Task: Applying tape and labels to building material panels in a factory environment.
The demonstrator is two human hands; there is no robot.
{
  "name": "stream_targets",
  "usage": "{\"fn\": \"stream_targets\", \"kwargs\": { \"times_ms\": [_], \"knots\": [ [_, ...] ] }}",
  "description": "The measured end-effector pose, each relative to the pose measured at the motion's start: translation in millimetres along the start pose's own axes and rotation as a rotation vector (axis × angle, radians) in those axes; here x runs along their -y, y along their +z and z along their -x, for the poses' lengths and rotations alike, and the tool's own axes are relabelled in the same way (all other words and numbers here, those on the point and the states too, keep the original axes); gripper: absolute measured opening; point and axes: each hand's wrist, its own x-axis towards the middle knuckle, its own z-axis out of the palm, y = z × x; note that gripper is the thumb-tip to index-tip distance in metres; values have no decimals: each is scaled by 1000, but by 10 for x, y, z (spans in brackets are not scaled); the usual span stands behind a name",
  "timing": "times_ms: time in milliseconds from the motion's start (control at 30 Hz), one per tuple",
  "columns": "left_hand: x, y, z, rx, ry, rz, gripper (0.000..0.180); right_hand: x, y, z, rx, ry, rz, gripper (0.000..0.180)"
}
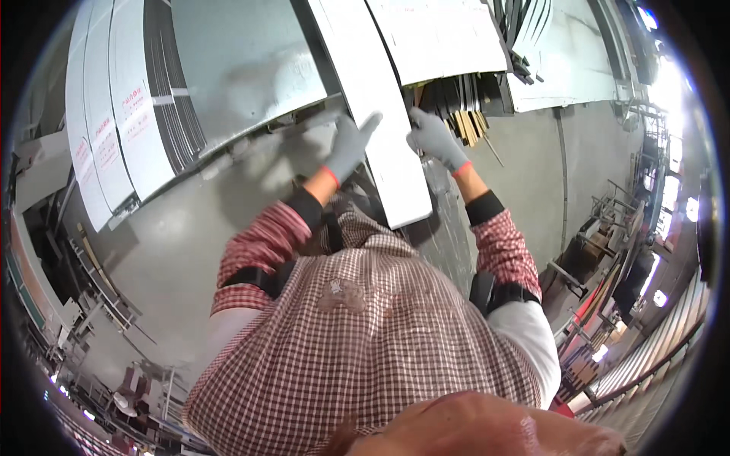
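A long white carton (389, 144) runs from the far edge of the view toward my body, its near end jutting past the table edge. My left hand (353, 144), in a grey glove with a red cuff, grips its left side, thumb at the edge and other fingers partly hidden. On the opposite side my right hand (439, 141), gloved alike, is closed against the carton's right edge with its fingers bent. Whatever the fingertips do beneath the carton is out of sight.
Long white cartons with red print (137, 121) lie at the left beside a stack of dark strips (169, 91). A grey-green sheet-topped table (243, 72) stands left of the carton. Right of it are a white panel (441, 38) and dark and yellow-ended strips (468, 121). Racks (601, 235) stand farther right.
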Motion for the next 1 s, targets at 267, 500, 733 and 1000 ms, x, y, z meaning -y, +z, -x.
{"fn": "stream_targets", "kwargs": {
  "times_ms": [267, 500, 733, 1000],
  "knots": [
    [-980, -240, 1122, 388, -70, 216, 91, 713, -577, 806, 539, -420, -43, 44],
    [-1280, -819, 1226, 405, -280, 605, 62, 1045, -731, 394, 889, -176, -229, 53],
    [782, -232, 32, 198, -193, 69, 40, -924, -33, -747, 381, -295, 3, 35],
    [1300, -121, -271, 680, -15, -467, 27, 358, 158, 266, -497, -30, -340, 64]
  ]
}}
